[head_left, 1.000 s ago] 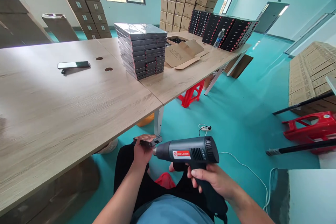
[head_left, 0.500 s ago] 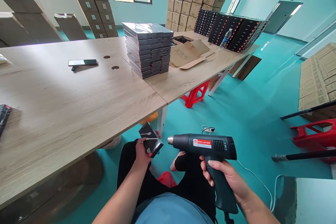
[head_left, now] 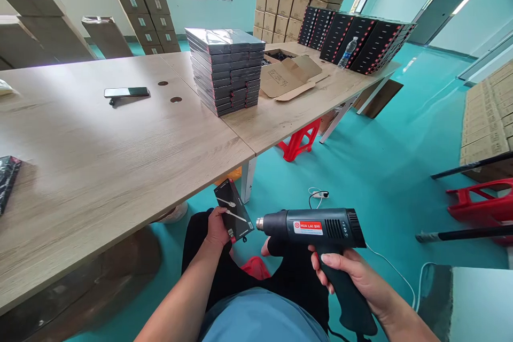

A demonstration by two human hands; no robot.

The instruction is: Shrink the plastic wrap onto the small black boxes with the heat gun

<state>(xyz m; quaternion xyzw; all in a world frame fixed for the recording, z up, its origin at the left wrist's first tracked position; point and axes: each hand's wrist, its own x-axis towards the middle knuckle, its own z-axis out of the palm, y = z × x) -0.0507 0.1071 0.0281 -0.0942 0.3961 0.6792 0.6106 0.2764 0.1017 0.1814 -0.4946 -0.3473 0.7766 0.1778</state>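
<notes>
My left hand [head_left: 218, 227] grips a slim black box [head_left: 233, 209] by its left side, below the table edge and above my lap. A picture of a white cable shows on the face of the box, which is tilted. My right hand [head_left: 348, 272] is wrapped round the handle of a dark heat gun [head_left: 316, 224] with a red and white label. Its metal nozzle points left, close to the lower right edge of the box. Whether the nozzle touches the box I cannot tell; a small gap seems to show.
On the wooden table [head_left: 120, 155] stand a stack of shrink-wrapped boxes [head_left: 226, 72], a phone [head_left: 126, 92], an opened carton [head_left: 290, 77], a water bottle [head_left: 348, 52] and rows of black boxes [head_left: 360, 43]. A red stool [head_left: 300, 141] is under the table. A power strip [head_left: 320, 194] lies on the floor.
My left hand has turned the black box so its printed face shows more fully. The heat gun has tilted slightly, its nozzle still beside the box.
</notes>
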